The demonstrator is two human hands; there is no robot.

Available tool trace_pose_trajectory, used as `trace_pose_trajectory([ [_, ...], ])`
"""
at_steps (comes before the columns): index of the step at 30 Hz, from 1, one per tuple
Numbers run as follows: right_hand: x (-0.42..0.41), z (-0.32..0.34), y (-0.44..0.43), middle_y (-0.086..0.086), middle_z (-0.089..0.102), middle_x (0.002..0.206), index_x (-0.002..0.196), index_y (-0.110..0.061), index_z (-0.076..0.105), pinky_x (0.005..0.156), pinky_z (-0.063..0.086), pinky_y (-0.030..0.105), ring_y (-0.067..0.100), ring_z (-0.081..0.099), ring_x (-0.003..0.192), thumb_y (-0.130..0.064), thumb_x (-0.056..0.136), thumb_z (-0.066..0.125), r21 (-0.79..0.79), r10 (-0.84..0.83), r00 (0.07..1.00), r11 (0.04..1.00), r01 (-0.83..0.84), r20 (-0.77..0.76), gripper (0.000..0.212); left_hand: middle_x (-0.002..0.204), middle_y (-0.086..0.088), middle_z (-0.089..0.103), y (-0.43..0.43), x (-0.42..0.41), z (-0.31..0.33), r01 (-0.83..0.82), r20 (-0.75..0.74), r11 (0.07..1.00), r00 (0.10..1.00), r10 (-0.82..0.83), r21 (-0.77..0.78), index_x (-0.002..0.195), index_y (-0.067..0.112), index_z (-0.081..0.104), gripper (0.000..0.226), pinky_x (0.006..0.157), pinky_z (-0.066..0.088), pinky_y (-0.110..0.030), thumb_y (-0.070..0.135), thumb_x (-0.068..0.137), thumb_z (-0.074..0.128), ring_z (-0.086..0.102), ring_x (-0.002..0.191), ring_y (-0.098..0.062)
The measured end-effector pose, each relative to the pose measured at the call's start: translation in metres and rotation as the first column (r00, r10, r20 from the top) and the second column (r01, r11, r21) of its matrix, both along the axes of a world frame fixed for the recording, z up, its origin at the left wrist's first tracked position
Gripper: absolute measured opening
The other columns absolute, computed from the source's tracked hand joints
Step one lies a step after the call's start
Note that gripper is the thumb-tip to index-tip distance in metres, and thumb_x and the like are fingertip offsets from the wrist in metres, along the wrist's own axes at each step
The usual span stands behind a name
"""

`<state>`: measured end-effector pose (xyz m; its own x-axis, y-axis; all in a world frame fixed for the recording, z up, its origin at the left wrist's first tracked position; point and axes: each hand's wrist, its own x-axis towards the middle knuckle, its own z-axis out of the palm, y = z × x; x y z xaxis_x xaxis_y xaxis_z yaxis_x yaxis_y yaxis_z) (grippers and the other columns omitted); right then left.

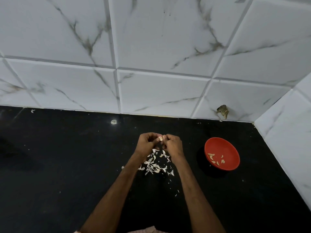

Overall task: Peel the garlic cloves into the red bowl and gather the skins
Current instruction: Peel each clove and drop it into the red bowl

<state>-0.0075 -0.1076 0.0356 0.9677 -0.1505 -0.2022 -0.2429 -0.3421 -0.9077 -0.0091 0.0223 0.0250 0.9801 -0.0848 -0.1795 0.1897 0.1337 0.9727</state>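
Pale garlic clove [161, 138] is pinched between left hand [148, 142] and right hand [173, 144], mid-frame; strip skin over the white papery skins [155, 163], then drop it rightward into the round red plastic bowl [232, 148].

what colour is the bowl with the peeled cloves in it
Red, plain with no pattern. The bowl shows clearly in the head view, on the black counter.

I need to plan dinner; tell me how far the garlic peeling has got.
Done: several peeled cloves lie in the red bowl. In hand: left hand and right hand work one clove together. Left: the skins lie scattered on the counter, ungathered.
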Motion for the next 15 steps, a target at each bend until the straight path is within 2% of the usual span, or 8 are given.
trace_pose_trajectory([
  [2, 0.000, 0.004, 0.002, 0.004, 0.063, 0.066, 0.073, -0.011, 0.066, 0.052, 0.042, 0.025, 0.010, 0.053, 0.054, -0.013, 0.102, 0.052, 0.071, 0.018, 1.000, 0.997, -0.016, -0.017, 0.033, 0.074, -0.010, 0.068, 0.000, -0.001, 0.001, -0.029, 0.032, 0.999, 0.999, 0.028, 0.025, 0.094, -0.003, 0.069, 0.019, 0.053, 0.051, -0.023, -0.015, 0.092, 0.055, 0.064, 0.060, -0.014],
  [6, 0.001, 0.004, 0.018, 0.006, 0.067, 0.072, 0.077, -0.011, 0.067, 0.059, 0.050, 0.033, 0.016, 0.061, 0.062, -0.023, 0.102, 0.054, -0.053, -0.102, 0.990, 0.993, 0.108, 0.099, 0.031, 0.077, -0.014, 0.066, -0.011, 0.002, 0.003, -0.069, -0.029, 0.998, 0.997, 0.069, -0.003, 0.100, -0.008, 0.067, 0.014, 0.055, 0.054, -0.026, -0.009, 0.095, 0.054, 0.062, 0.064, -0.018],
  [9, -0.005, -0.012, 0.030, 0.001, 0.064, 0.074, 0.079, -0.010, 0.066, 0.065, 0.049, 0.035, 0.017, 0.061, 0.069, -0.022, 0.103, 0.052, -0.098, -0.182, 0.975, 0.976, 0.194, 0.124, 0.030, 0.076, -0.013, 0.064, -0.017, 0.006, -0.001, -0.059, -0.136, 0.998, 0.989, 0.059, 0.006, 0.099, -0.012, 0.066, 0.019, 0.052, 0.052, -0.022, -0.012, 0.095, 0.047, 0.061, 0.065, -0.017],
  [12, -0.004, -0.023, 0.026, 0.001, 0.067, 0.070, 0.078, -0.013, 0.068, 0.060, 0.055, 0.033, 0.013, 0.064, 0.063, -0.023, 0.103, 0.055, 0.101, -0.268, 0.963, 0.960, 0.263, 0.039, 0.030, 0.074, -0.009, 0.062, -0.012, 0.004, -0.005, -0.061, -0.298, 0.982, 0.954, 0.005, -0.178, 0.105, -0.004, 0.064, 0.027, 0.050, 0.051, -0.022, -0.016, 0.094, 0.042, 0.059, 0.058, -0.014],
  [14, -0.005, -0.027, 0.015, 0.003, 0.068, 0.070, 0.081, -0.011, 0.069, 0.052, 0.055, 0.028, 0.011, 0.063, 0.057, -0.023, 0.102, 0.058, 0.203, -0.331, 0.943, 0.924, 0.323, 0.010, 0.026, 0.091, -0.012, 0.066, -0.005, 0.007, -0.013, -0.161, -0.376, 0.923, 0.926, 0.019, -0.350, 0.116, -0.004, 0.061, 0.027, 0.066, 0.060, -0.026, -0.011, 0.097, 0.043, 0.065, 0.075, -0.018],
  [15, -0.006, -0.030, 0.009, 0.006, 0.069, 0.072, 0.084, -0.009, 0.069, 0.051, 0.056, 0.026, 0.012, 0.064, 0.058, -0.022, 0.102, 0.059, 0.190, -0.335, 0.942, 0.925, 0.328, 0.008, 0.024, 0.100, -0.014, 0.067, -0.001, 0.008, -0.016, -0.209, -0.401, 0.882, 0.916, 0.025, -0.422, 0.120, -0.005, 0.060, 0.027, 0.075, 0.062, -0.028, -0.006, 0.099, 0.043, 0.066, 0.084, -0.021],
])
